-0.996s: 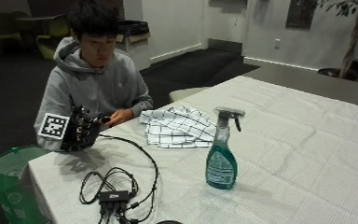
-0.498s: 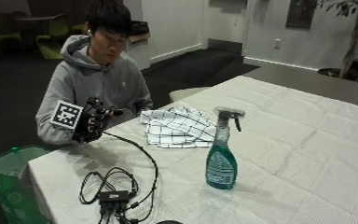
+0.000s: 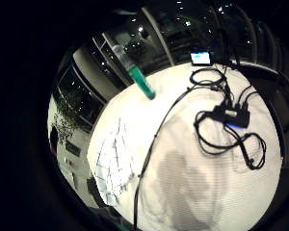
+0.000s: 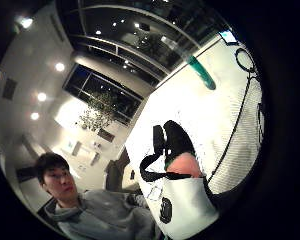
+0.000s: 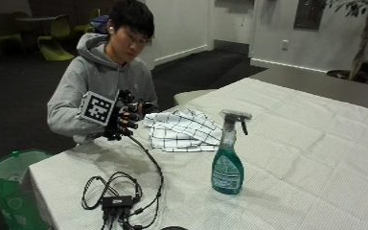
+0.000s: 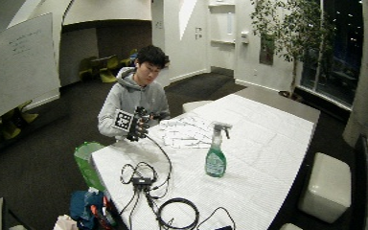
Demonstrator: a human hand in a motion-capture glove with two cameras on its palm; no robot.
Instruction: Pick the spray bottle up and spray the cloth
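The bottle [image 5: 227, 163] is clear, glossy plastic holding green liquid, with a pale plastic trigger head. The cloth [image 5: 183, 129] is soft, matt woven fabric, white with a dark check. A finely textured white cover dresses the table [image 5: 311, 139]. The glove [image 5: 124, 120] looks matt black

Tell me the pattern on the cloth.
The cloth is white with a dark grid check, clearest in the outside view.

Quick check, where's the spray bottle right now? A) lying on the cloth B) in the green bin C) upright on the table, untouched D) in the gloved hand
C: the bottle stands upright on the table, apart from the cloth, with the gloved hand raised near the person's chest, holding nothing.
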